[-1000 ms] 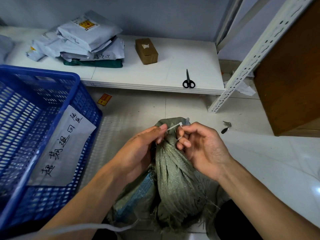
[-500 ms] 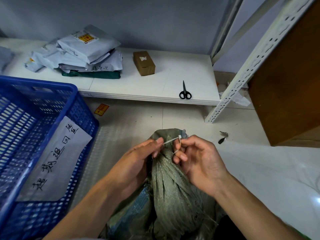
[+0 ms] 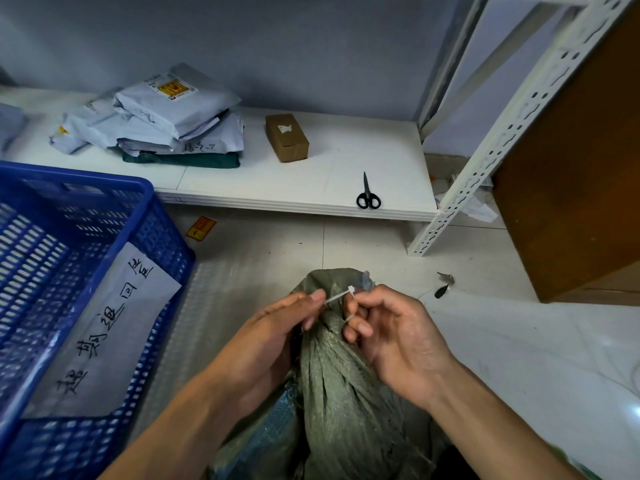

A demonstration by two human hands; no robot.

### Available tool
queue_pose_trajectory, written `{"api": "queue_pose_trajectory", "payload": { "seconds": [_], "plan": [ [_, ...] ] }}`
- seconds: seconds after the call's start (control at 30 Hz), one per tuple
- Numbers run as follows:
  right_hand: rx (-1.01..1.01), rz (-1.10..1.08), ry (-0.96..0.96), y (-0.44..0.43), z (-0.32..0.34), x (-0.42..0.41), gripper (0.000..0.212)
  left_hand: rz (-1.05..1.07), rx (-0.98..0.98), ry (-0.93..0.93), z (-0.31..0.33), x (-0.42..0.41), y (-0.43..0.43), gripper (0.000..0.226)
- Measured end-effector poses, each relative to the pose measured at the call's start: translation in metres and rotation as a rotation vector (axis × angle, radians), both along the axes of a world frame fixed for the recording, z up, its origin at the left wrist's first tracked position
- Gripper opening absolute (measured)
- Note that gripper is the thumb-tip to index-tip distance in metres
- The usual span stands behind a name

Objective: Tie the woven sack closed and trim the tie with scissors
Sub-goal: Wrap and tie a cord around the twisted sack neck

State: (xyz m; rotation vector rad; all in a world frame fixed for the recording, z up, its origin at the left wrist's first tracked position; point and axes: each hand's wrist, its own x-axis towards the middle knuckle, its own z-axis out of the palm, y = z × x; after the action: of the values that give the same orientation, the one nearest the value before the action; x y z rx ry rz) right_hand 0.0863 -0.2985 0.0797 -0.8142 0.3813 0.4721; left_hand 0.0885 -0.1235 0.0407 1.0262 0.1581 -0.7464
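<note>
Head view: left hand (image 3: pixel 273 336) pinched white zip tie (image 3: pixel 337 297) tail; right hand (image 3: pixel 391 332) gripped tie loop round gathered neck of green woven sack (image 3: pixel 346 375). Black scissors (image 3: pixel 368 195) lay on white shelf (image 3: pixel 346 157), well apart.

- The woven sack (image 3: pixel 346 393) is showing a coarse, matt green plastic weave.
- The tie (image 3: pixel 341 296) is looking like smooth whitish plastic.
- The blue crate (image 3: pixel 104 209) is gleaming as perforated plastic, bearing a matt paper label (image 3: pixel 114 327).
- The floor tiles (image 3: pixel 536 358) are shining glossy.
- The cardboard box (image 3: pixel 286 137) is looking dull brown.
</note>
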Motion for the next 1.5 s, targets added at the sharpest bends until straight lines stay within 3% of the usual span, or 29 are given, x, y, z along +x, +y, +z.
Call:
{"api": "queue_pose_trajectory", "payload": {
  "seconds": [0.2,0.47,0.6,0.7,0.87,1.07,1.23,1.37,1.5],
  "plan": [
    [-0.062,0.029,0.009,0.0,0.002,-0.001,0.021,-0.002,0.03,-0.011,-0.001,-0.002,0.0,0.042],
    [-0.131,0.081,-0.001,-0.001,-0.009,0.0,0.013,-0.005,0.044,0.005,-0.007,-0.003,-0.001,0.043],
    [-0.203,0.156,0.024,-0.003,-0.013,0.0,0.028,0.004,0.04,0.021,-0.009,-0.005,-0.003,0.041],
    [-0.243,0.196,0.027,-0.004,-0.013,-0.001,0.027,0.01,0.068,0.017,-0.006,-0.006,-0.006,0.037],
    [-0.453,0.304,0.015,-0.002,-0.015,-0.005,0.022,0.017,0.138,0.01,-0.005,-0.01,-0.01,0.035],
    [-0.499,0.283,0.019,0.006,-0.025,-0.011,0.022,0.08,0.186,0.071,-0.011,-0.011,-0.016,0.056],
    [-0.619,0.283,0.058,0.006,-0.041,-0.013,0.024,0.071,0.367,0.089,-0.026,-0.01,-0.023,0.04],
    [-0.783,0.379,0.081,0.002,-0.054,-0.015,0.018,-0.001,0.583,0.077,-0.047,-0.019,-0.028,0.055],
    [-0.812,0.434,0.09,0.002,-0.064,-0.02,0.017,-0.01,0.711,0.073,-0.051,-0.028,-0.032,0.05]
  ]
}}
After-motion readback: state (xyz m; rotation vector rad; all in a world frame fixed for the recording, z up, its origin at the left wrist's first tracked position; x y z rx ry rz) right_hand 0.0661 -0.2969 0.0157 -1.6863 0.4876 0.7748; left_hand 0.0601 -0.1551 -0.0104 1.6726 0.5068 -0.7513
